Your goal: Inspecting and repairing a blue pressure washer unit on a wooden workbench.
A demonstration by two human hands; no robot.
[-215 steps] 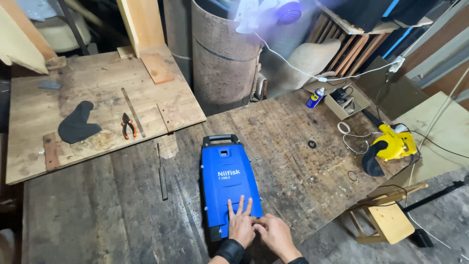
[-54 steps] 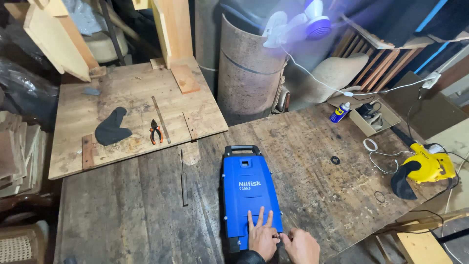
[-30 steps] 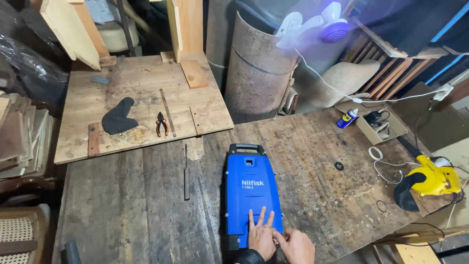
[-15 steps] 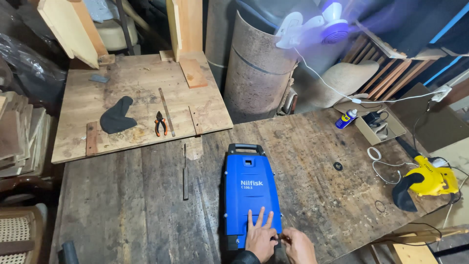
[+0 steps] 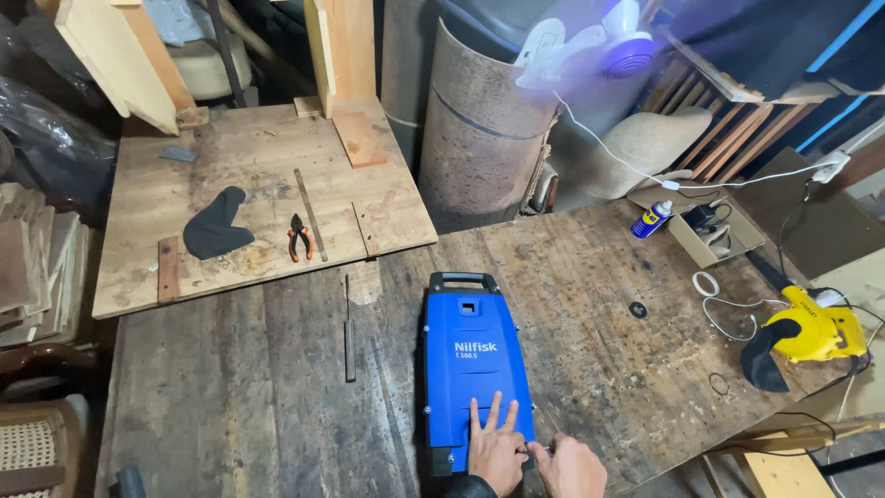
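The blue washer [image 5: 475, 360] lay flat on the worn wooden desk [image 5: 277, 406], handle end away from the person, its smooth plastic shell plain blue with a black handle and black lower edge. The left hand [image 5: 494, 449] was open, fingers spread and pressed flat on the casing's near end. The right hand [image 5: 572, 466] was curled beside it at the casing's lower right corner, seemingly pinching something thin and dark; what exactly, I could not tell. With only a flat palm steadying it, the slick shell could probably have slid or twisted on the desk if the right hand had pushed hard, and a slipping tool might have scratched the plastic or jabbed the left fingers [image 5: 490, 415].
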